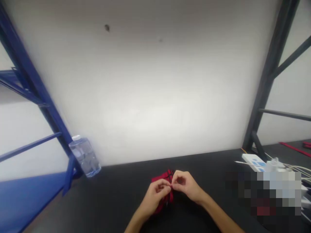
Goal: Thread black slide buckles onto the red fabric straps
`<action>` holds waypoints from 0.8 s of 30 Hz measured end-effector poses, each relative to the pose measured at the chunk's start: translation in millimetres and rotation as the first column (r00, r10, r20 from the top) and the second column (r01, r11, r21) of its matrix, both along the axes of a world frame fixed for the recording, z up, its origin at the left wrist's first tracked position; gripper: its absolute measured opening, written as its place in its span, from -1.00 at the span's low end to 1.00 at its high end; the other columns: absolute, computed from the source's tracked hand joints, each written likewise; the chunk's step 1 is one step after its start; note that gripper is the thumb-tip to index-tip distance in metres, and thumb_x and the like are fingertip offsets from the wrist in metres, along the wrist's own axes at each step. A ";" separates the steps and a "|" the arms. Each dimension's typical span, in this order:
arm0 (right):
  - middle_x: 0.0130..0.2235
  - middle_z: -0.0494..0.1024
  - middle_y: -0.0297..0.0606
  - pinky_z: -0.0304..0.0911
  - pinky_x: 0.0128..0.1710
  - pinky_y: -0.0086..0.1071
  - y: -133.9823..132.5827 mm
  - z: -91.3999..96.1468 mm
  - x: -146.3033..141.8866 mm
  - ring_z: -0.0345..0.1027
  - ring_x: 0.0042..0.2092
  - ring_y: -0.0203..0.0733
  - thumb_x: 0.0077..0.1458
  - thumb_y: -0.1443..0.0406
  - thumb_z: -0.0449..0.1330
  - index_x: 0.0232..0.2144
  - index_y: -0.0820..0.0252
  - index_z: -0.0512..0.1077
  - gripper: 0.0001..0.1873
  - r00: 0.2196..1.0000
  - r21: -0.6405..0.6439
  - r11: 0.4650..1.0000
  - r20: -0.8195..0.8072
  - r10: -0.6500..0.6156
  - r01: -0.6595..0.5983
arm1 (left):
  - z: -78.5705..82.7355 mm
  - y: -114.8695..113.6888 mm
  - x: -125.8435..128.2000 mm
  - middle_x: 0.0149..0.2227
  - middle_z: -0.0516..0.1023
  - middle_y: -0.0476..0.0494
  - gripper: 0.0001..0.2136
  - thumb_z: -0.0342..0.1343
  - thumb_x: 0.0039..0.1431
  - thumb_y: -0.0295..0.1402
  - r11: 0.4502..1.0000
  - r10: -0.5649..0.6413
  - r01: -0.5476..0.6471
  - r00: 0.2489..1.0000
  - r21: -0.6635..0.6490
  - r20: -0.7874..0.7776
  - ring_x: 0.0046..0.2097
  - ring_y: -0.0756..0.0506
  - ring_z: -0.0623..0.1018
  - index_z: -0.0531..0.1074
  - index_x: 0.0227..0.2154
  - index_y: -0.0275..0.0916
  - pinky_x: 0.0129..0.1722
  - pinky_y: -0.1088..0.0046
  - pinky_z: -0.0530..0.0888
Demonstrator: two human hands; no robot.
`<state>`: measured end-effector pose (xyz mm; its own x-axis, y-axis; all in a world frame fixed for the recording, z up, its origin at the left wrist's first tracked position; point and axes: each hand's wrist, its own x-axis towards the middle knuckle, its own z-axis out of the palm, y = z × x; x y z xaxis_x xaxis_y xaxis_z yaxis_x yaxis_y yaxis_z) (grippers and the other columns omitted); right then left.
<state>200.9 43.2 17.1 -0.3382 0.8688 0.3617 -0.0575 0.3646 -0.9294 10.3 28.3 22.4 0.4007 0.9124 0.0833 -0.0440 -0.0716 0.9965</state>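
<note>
A bundle of red fabric crossed by dark bands lies on the black tabletop in the lower middle. My left hand is closed in a pinch over it, thumb against fingertips, on a small bit of the red fabric. Close beside it, my right hand pinches at the same spot, and the fingertips of both hands nearly touch. Part of the bundle shows below and between the hands; my fingers cover the rest. The exact kind of fabric item is too blurred to tell.
A clear plastic bottle with a white cap stands at the left by a blue metal frame. To the right are a white box, white cables and a pixelated patch. A red strip lies at far right.
</note>
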 end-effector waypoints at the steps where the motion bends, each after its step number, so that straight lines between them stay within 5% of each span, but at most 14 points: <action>1: -0.43 0.36 -0.34 0.11 -0.38 -0.41 -0.3 -0.7 -0.6 0.20 -0.38 -0.27 -0.05 0.13 0.36 -0.52 0.24 0.47 -0.72 1.000 0.009 1.000 0.020 0.020 -0.021 | 0.2 -0.6 0.0 -0.53 0.39 -0.01 -0.74 0.29 0.06 -0.21 1.000 -0.018 0.018 1.000 -0.014 0.003 -0.50 0.06 0.30 0.51 -0.36 -0.35 -0.47 0.56 0.19; 8: -0.49 0.23 -0.45 0.03 -0.50 -0.48 -6.3 -5.6 -7.9 0.08 -0.50 -0.36 0.17 0.02 0.15 -0.39 0.17 0.27 -0.66 0.970 -0.134 0.961 -0.032 0.240 -0.242 | 1.4 -0.3 -1.3 -0.53 0.44 -0.05 -0.74 0.31 0.03 -0.23 0.994 -0.059 0.066 0.995 -0.092 0.079 -0.51 0.06 0.31 0.51 -0.39 -0.38 -0.50 0.56 0.19; 18: -0.31 0.30 -0.33 0.18 -0.30 -0.40 -5.9 9.5 0.5 0.22 -0.29 -0.25 0.10 0.16 0.25 -0.45 0.20 0.37 -0.76 0.989 0.011 0.990 0.043 0.142 -0.142 | 5.8 -2.0 -1.7 -0.33 0.60 -0.24 -0.71 0.33 0.00 -0.24 0.989 -0.058 0.065 0.997 -0.133 0.057 -0.35 -0.10 0.55 0.55 -0.28 -0.37 -0.30 0.44 0.40; 24: -0.31 0.24 -0.36 0.17 -0.36 -0.42 -6.4 1.3 -1.4 0.18 -0.35 -0.28 0.21 0.11 0.12 -0.41 0.16 0.28 -0.74 0.981 -0.028 0.983 0.065 0.182 -0.180 | 7.0 -3.8 2.8 -0.24 0.62 -0.28 -0.70 0.34 0.00 -0.29 0.989 -0.060 0.073 0.993 -0.132 0.102 -0.21 -0.19 0.59 0.56 -0.22 -0.35 -0.15 0.34 0.43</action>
